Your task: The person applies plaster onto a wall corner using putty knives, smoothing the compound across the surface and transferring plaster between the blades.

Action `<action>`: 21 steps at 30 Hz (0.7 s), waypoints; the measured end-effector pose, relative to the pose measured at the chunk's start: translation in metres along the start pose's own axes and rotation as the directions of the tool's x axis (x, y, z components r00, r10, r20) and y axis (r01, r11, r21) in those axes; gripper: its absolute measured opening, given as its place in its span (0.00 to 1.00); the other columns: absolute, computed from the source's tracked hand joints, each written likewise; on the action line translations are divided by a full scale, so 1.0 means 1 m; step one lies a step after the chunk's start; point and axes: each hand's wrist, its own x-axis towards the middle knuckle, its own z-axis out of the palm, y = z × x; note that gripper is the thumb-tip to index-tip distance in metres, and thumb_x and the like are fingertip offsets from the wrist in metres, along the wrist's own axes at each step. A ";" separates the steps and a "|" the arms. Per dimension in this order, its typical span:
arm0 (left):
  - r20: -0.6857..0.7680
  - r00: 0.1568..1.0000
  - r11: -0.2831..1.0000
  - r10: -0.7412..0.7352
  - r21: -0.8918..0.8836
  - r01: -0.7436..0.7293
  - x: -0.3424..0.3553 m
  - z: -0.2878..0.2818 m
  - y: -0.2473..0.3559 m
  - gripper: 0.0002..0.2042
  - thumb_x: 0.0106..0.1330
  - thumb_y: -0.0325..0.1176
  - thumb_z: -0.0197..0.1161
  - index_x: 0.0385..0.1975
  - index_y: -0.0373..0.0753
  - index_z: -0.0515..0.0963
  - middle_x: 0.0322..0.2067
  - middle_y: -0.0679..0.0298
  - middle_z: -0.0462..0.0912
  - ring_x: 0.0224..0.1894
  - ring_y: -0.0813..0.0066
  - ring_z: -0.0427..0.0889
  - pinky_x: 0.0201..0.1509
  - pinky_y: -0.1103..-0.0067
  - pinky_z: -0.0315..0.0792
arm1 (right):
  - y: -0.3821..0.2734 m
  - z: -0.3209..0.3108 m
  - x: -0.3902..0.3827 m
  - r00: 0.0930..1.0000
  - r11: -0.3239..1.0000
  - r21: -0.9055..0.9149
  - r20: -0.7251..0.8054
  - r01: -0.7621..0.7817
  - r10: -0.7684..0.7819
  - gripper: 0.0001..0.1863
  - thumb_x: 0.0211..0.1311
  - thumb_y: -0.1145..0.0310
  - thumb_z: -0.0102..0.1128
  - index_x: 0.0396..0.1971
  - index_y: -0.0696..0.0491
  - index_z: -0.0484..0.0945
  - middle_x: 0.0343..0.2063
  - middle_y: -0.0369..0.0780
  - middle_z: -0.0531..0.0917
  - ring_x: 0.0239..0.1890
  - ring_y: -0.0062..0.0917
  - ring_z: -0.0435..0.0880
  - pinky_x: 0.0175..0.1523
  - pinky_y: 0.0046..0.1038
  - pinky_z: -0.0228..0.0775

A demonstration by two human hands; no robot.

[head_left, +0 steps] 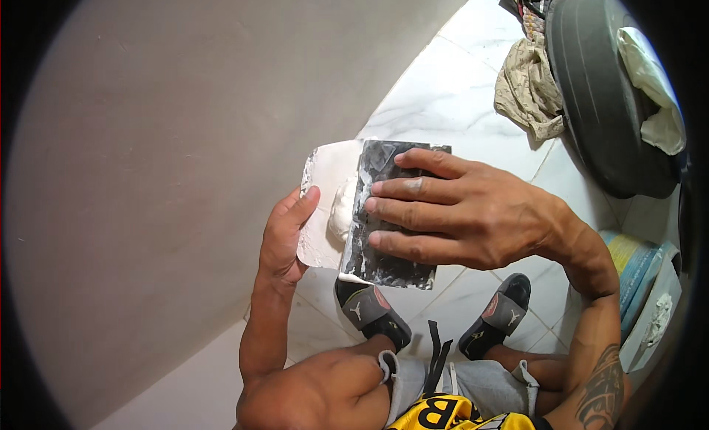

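Observation:
My left hand (pixel 283 234) grips the left side of a flat plate coated in white (pixel 319 227), its thumb lying on top. On that plate sits a lump of white putty (pixel 342 208). My right hand (pixel 480 212) holds a dark rectangular putty scraper (pixel 395 269) smeared with white, its fingers stretched across the top face and its thumb hidden underneath. The scraper's left long edge is against the putty and overlaps the white plate. Both tools are in front of me, above the floor.
A plain greyish wall (pixel 185 134) rises along the left. On the white marbled tile floor (pixel 443 83) stands a big black round rubber object (pixel 598 97), with a beige cloth (pixel 528 90) beside it. A blue and yellow bucket (pixel 628 267) is at right. My sandalled feet (pixel 373 312) are below.

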 end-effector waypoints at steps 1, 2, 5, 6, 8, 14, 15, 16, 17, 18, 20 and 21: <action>-0.007 1.000 1.000 -0.017 0.008 0.017 0.000 -0.001 -0.001 0.21 0.73 0.36 0.49 0.58 0.26 0.65 0.50 0.50 0.77 0.48 0.66 0.81 0.53 0.72 0.76 | -0.001 0.000 0.000 0.998 1.000 -0.016 0.070 0.005 -0.003 0.16 0.57 0.68 0.57 0.46 0.53 0.77 0.45 0.44 0.80 0.53 0.35 0.78 0.62 0.44 0.66; 0.001 0.999 0.999 -0.034 0.006 0.034 0.000 -0.001 -0.003 0.20 0.73 0.35 0.49 0.57 0.26 0.65 0.49 0.51 0.77 0.48 0.66 0.81 0.53 0.73 0.76 | -0.001 0.000 -0.001 0.988 0.999 -0.032 0.154 0.000 0.005 0.16 0.59 0.67 0.56 0.48 0.52 0.77 0.47 0.44 0.80 0.53 0.34 0.78 0.62 0.45 0.66; -0.063 0.997 0.999 -0.040 0.008 0.041 0.000 -0.004 -0.007 0.21 0.73 0.36 0.49 0.57 0.26 0.64 0.48 0.51 0.78 0.47 0.66 0.82 0.52 0.73 0.77 | 0.001 -0.003 -0.005 0.983 0.999 -0.026 0.182 -0.024 0.028 0.15 0.56 0.68 0.58 0.45 0.52 0.78 0.45 0.43 0.81 0.52 0.34 0.79 0.61 0.44 0.68; -0.064 0.997 0.999 -0.049 -0.015 0.049 0.001 -0.004 -0.008 0.20 0.73 0.36 0.49 0.57 0.26 0.65 0.48 0.52 0.78 0.46 0.66 0.82 0.51 0.73 0.78 | 0.003 -0.006 -0.007 0.977 0.999 -0.006 0.204 -0.054 0.054 0.16 0.55 0.70 0.59 0.45 0.52 0.78 0.45 0.43 0.81 0.51 0.33 0.80 0.60 0.44 0.68; -0.095 0.993 0.997 -0.064 -0.060 0.058 0.005 -0.007 -0.007 0.20 0.73 0.36 0.49 0.57 0.26 0.65 0.47 0.52 0.79 0.46 0.67 0.82 0.50 0.73 0.78 | 0.013 -0.007 -0.011 0.985 0.994 0.056 0.150 -0.098 0.088 0.17 0.52 0.73 0.60 0.44 0.52 0.78 0.44 0.42 0.82 0.50 0.33 0.81 0.59 0.43 0.70; -0.157 0.987 0.995 0.017 -0.095 -0.032 0.002 -0.011 -0.001 0.16 0.71 0.34 0.51 0.52 0.28 0.69 0.41 0.54 0.81 0.40 0.69 0.84 0.45 0.75 0.80 | 0.048 -0.009 -0.038 0.680 0.360 0.698 0.246 -0.619 0.691 0.15 0.50 0.82 0.58 0.41 0.59 0.79 0.34 0.37 0.82 0.35 0.17 0.78 0.44 0.24 0.71; -0.181 0.983 0.995 0.020 -0.096 -0.037 0.000 -0.011 -0.001 0.16 0.71 0.34 0.51 0.51 0.28 0.70 0.41 0.55 0.81 0.39 0.69 0.84 0.43 0.75 0.80 | 0.055 -0.004 -0.037 0.663 0.305 0.826 0.107 -0.474 0.741 0.13 0.55 0.80 0.58 0.42 0.60 0.78 0.34 0.35 0.80 0.34 0.14 0.75 0.42 0.21 0.68; -0.194 0.981 0.996 0.023 -0.080 -0.039 -0.002 -0.010 -0.001 0.16 0.71 0.34 0.51 0.51 0.28 0.70 0.41 0.55 0.81 0.39 0.69 0.84 0.43 0.75 0.80 | 0.062 0.001 -0.035 0.538 0.201 0.896 0.049 -0.397 0.841 0.11 0.60 0.77 0.57 0.43 0.60 0.78 0.33 0.33 0.79 0.33 0.12 0.71 0.40 0.18 0.65; -0.209 0.977 0.997 0.035 -0.057 -0.048 -0.005 -0.010 -0.002 0.16 0.71 0.34 0.51 0.51 0.29 0.70 0.40 0.55 0.81 0.38 0.70 0.84 0.43 0.75 0.80 | 0.071 0.003 -0.031 0.546 0.309 0.914 -0.124 -0.262 0.829 0.11 0.63 0.75 0.56 0.45 0.59 0.77 0.34 0.32 0.78 0.35 0.12 0.72 0.41 0.17 0.64; -0.222 0.974 0.998 0.044 -0.039 -0.054 -0.007 -0.010 -0.002 0.16 0.71 0.34 0.51 0.51 0.29 0.70 0.39 0.55 0.81 0.37 0.70 0.84 0.42 0.75 0.80 | 0.082 0.003 -0.026 0.426 0.321 0.918 -0.200 -0.233 0.882 0.12 0.66 0.72 0.56 0.46 0.58 0.77 0.36 0.31 0.78 0.37 0.13 0.72 0.42 0.17 0.64; -0.241 0.968 0.997 0.071 -0.015 -0.077 -0.012 -0.009 -0.005 0.16 0.71 0.35 0.51 0.50 0.29 0.70 0.38 0.56 0.81 0.36 0.70 0.84 0.41 0.75 0.80 | 0.102 -0.006 -0.017 0.461 0.597 0.754 -0.442 -0.275 0.770 0.13 0.68 0.69 0.54 0.48 0.58 0.76 0.37 0.29 0.78 0.39 0.12 0.71 0.47 0.19 0.65; -0.245 0.968 0.997 0.062 -0.018 -0.068 -0.015 -0.009 -0.006 0.16 0.71 0.35 0.52 0.50 0.29 0.70 0.38 0.55 0.81 0.36 0.70 0.84 0.41 0.75 0.80 | 0.115 -0.006 -0.007 0.375 0.635 0.702 -0.521 -0.324 0.767 0.12 0.68 0.70 0.52 0.48 0.58 0.76 0.35 0.30 0.78 0.37 0.14 0.72 0.45 0.20 0.66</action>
